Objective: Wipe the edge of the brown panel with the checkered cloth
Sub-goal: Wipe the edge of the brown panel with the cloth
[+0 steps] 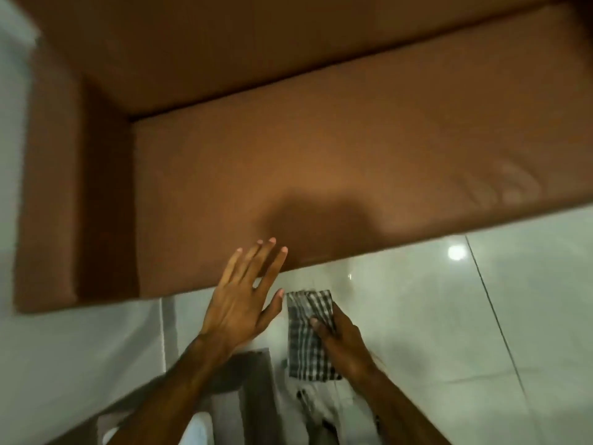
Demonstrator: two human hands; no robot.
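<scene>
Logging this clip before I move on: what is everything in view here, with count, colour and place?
brown panel: one, brown, fills the upper frame; its near edge runs just beyond the hands.
checkered cloth: one, dark and white check, folded, lower centre, below the panel edge and not touching it.
floor tiles: several, glossy pale grey, lower frame, with a light glare.
left hand: one, open, fingers spread, fingertips over the panel's near edge.
right hand: one, closed on the cloth, beside the left hand.
</scene>
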